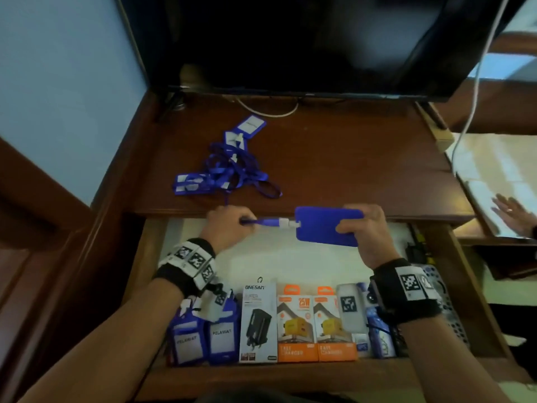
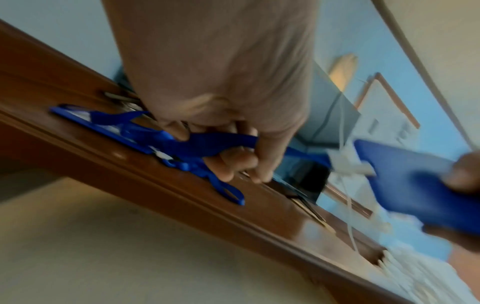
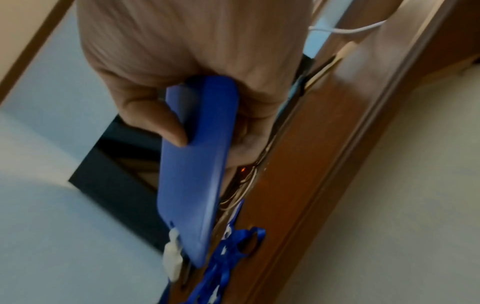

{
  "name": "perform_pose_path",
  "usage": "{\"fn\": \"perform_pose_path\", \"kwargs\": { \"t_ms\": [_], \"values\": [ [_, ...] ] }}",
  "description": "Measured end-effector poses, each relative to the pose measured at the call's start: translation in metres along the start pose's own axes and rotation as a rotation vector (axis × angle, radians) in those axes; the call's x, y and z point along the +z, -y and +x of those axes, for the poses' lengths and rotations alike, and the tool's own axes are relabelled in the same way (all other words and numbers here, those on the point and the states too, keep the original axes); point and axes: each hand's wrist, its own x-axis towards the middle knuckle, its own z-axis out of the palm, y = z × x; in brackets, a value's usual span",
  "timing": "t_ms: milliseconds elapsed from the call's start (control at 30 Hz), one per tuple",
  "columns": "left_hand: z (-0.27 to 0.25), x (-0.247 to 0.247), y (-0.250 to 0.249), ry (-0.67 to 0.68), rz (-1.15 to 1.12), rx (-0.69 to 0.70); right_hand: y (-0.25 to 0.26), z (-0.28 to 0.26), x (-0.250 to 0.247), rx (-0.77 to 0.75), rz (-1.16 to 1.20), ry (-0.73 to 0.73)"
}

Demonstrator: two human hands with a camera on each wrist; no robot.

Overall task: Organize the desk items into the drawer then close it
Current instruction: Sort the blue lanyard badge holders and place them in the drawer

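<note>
My right hand [image 1: 359,228] grips a blue badge holder [image 1: 322,229] by its right end, above the back of the open drawer [image 1: 290,257]; the right wrist view shows thumb and fingers pinching the holder [image 3: 197,164]. My left hand [image 1: 232,225] is curled round its blue lanyard strap [image 1: 266,221], stretched taut to a white clip. In the left wrist view the strap [image 2: 221,142] runs through my fingers. A tangled pile of blue lanyards and badges [image 1: 226,167] lies on the desk top [image 1: 348,158].
Along the drawer's front stand blue badge holders [image 1: 203,338], a white charger box [image 1: 257,321], two orange charger boxes [image 1: 315,327] and small blue-white packs [image 1: 377,333]. A dark monitor [image 1: 290,39] stands behind. Another person's hand [image 1: 514,219] rests at the right.
</note>
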Motion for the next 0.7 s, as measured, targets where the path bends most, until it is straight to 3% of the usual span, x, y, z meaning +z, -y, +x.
{"fn": "perform_pose_path", "kwargs": {
  "t_ms": [133, 333, 700],
  "values": [
    [0.016, -0.032, 0.027, -0.191, -0.052, -0.156, -0.029, 0.001, -0.019, 0.149, 0.149, -0.214],
    [0.025, -0.058, 0.053, -0.349, -0.102, -0.301, -0.047, -0.008, -0.03, 0.225, 0.285, -0.357],
    [0.042, -0.082, 0.073, -0.356, -0.33, -0.522, -0.041, 0.003, -0.035, 0.308, 0.513, -0.643]
  ]
}}
